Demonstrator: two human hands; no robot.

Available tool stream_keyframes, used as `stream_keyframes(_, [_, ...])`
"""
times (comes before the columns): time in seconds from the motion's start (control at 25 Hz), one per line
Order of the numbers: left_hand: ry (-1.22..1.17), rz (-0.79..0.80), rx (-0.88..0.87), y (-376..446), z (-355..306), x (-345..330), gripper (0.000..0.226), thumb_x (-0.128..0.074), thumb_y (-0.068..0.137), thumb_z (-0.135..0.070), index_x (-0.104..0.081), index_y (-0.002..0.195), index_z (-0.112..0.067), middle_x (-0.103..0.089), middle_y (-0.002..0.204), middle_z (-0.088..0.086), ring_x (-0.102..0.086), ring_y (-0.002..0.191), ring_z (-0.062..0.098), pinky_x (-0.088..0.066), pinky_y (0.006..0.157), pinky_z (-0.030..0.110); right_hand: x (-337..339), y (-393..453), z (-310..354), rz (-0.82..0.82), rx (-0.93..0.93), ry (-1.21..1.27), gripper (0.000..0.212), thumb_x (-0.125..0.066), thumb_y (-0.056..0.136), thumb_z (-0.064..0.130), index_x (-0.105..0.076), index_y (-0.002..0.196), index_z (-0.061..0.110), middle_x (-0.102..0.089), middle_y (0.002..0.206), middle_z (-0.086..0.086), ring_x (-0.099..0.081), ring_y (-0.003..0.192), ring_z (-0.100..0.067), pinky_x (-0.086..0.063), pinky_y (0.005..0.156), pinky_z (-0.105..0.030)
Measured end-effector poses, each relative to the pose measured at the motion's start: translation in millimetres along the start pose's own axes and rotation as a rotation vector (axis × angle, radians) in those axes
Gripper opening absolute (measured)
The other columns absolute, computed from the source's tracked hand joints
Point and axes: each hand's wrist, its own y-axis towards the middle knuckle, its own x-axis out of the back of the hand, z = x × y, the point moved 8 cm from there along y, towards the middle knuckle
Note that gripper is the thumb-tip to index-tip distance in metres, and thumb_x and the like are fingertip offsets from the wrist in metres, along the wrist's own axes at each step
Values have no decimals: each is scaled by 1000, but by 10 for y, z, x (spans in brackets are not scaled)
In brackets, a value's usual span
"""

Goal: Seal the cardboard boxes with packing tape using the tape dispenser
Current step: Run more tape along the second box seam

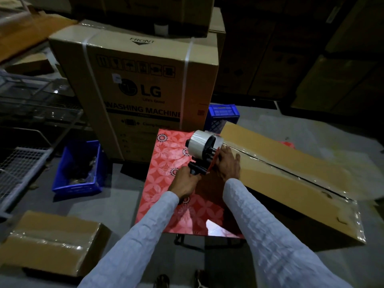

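A long flat cardboard box lies slanted across a small table with a red patterned top. Clear tape runs along its centre seam. A tape dispenser with a roll of clear tape and a red and black frame sits at the box's near left end. My left hand grips the dispenser's black handle. My right hand lies flat on the box top beside the dispenser, fingers straight, pressing the tape end down.
A big washing machine carton stands behind the table. Two blue crates sit on the floor. A taped cardboard box lies at lower left. Wire racks fill the left side, stacked cartons the back right.
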Motion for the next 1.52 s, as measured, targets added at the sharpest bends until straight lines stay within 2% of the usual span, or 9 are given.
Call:
stream_keyframes(0.12, [-14, -2, 7, -66, 115, -24, 27, -60, 66, -27, -55, 74, -2, -48, 59, 5, -38, 55, 17, -33, 52, 42, 63, 31, -15, 24, -14, 5, 58, -29, 105, 47, -40, 156, 23, -34, 165, 1, -21, 156, -18, -9, 124, -55])
stream_keyframes(0.24, [13, -8, 4, -215, 178, 24, 26, -61, 71, -28, -65, 82, -5, -62, 68, 7, -46, 59, 18, -39, 56, 36, 53, 72, -1, 41, -13, -24, 61, -35, 100, 40, -35, 159, 25, -28, 168, 5, -17, 156, -16, -7, 124, -56])
stream_keyframes(0.28, [28, 0, 6, -280, 187, 35, 16, -63, 76, -24, -61, 75, -8, -58, 65, 3, -44, 57, 16, -36, 55, 32, 60, 92, 2, 38, -23, -30, 61, -41, 100, 30, -32, 160, 25, -27, 168, 5, -17, 157, -15, -7, 125, -56])
stream_keyframes(0.4, [72, -5, -10, -409, 234, 42, 28, -63, 83, -13, -44, 63, -18, -46, 59, -3, -36, 54, 14, -29, 53, 32, 93, 145, 31, 8, -38, -28, 68, -49, 97, 6, -34, 158, 32, -26, 168, 7, -17, 156, -15, -8, 125, -58])
stream_keyframes(0.68, [142, -43, 56, -370, 487, -10, 27, -64, 87, -15, -46, 67, -14, -48, 62, 0, -39, 55, 14, -30, 53, 31, -21, 167, -9, 6, 52, 10, 59, -42, 104, 18, -32, 160, 35, -22, 170, 7, -13, 158, -18, -4, 123, -61])
stream_keyframes(1.0, [118, -34, 89, -239, 496, -112, 25, -59, 76, -23, -58, 74, 1, -63, 72, 21, -46, 65, 21, -36, 59, 33, -1, 196, -158, -60, 69, 233, 36, -49, 106, 22, -64, 137, 31, -51, 155, -1, -38, 148, -21, -5, 122, -52])
stream_keyframes(1.16, [69, -37, 77, -339, 591, -107, 17, -60, 76, -22, -60, 76, -4, -58, 67, 7, -44, 60, 17, -37, 57, 33, -8, 169, -132, -83, 58, 220, 33, -50, 106, 28, -67, 134, 31, -53, 152, 2, -39, 146, -20, -9, 122, -50])
stream_keyframes(1.36, [87, -51, 118, -448, 858, -151, 28, -61, 77, -24, -68, 90, 0, -74, 84, 17, -57, 66, 18, -52, 61, 41, 57, 192, -117, -103, 59, 271, 29, -55, 105, 31, -70, 131, 28, -55, 150, 1, -42, 144, -21, -9, 123, -52])
stream_keyframes(1.52, [93, -31, 160, -355, 775, -204, 13, -65, 84, -13, -64, 79, -2, -64, 69, 6, -50, 59, 15, -39, 55, 29, 20, 178, -145, -94, 46, 325, 27, -58, 104, 33, -73, 126, 28, -58, 147, 0, -47, 140, -21, -7, 123, -53])
